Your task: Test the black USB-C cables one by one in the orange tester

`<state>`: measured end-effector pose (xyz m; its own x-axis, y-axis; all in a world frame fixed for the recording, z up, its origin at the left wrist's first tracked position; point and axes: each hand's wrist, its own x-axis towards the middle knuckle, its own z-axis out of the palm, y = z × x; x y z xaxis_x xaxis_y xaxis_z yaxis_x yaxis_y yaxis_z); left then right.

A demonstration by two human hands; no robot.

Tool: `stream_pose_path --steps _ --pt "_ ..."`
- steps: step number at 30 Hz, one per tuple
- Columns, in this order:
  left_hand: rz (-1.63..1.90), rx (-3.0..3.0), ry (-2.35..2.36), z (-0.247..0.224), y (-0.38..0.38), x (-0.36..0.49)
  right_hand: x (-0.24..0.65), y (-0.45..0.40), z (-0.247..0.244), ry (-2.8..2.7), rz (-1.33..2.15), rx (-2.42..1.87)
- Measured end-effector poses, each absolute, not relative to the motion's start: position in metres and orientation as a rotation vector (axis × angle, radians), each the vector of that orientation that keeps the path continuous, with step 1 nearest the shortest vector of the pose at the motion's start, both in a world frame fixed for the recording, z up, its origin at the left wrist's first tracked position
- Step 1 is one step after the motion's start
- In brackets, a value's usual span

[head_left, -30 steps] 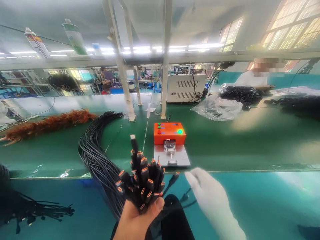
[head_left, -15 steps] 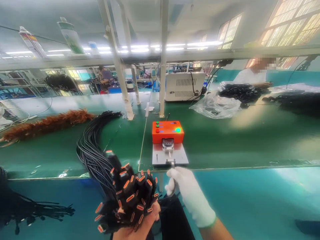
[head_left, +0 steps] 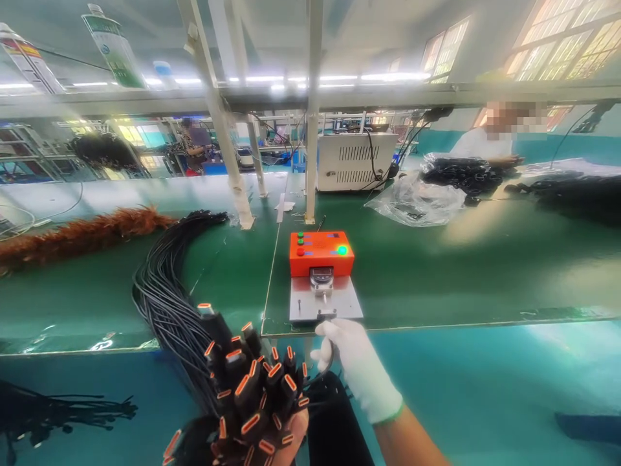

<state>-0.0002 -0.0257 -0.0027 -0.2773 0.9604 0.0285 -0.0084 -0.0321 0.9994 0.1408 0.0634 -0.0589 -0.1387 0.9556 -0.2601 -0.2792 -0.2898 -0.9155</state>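
A thick bundle of black cables (head_left: 167, 288) trails across the table edge, its flat metal plug ends with orange inside fanned out toward me. My bare left hand (head_left: 295, 430) is closed around the bundle just below the plugs, mostly hidden by them. In a white glove, my right hand (head_left: 356, 362) pinches one black cable (head_left: 330, 357) at the front edge of a tester. That tester has an orange box (head_left: 321, 262) with a lit green lamp, a small round display gauge (head_left: 322, 277) and a metal plate (head_left: 301, 310). My fingers hide the cable's plug end.
On the green table (head_left: 436, 278) lie a brown fluffy strip (head_left: 87, 230) and a clear plastic bag (head_left: 420, 202). A white metal cabinet (head_left: 356, 162) stands behind the posts. More black cables (head_left: 63, 408) hang at lower left. Another person (head_left: 485, 142) sits at the far right.
The plug bundle and my left hand sit slightly lower in view. My right hand remains at the tester's front with the cable. The whole scene has shifted a little left.
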Motion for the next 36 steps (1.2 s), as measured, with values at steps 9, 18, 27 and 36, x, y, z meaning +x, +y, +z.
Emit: stream_pose_path --steps 9,18,27,36 --pt "1.419 1.069 1.329 0.001 -0.020 -0.006 0.139 0.063 -0.056 -0.901 1.598 -1.139" --pt "1.430 1.086 1.200 0.005 -0.019 0.001 0.173 0.041 -0.042 -1.578 1.005 -1.919" --pt "1.315 1.036 1.132 0.012 -0.020 0.006 0.151 0.008 0.015 -1.280 1.428 -0.876" --pt "1.406 1.175 1.304 0.022 -0.022 0.013 0.129 0.006 0.005 -1.119 1.366 -0.949"
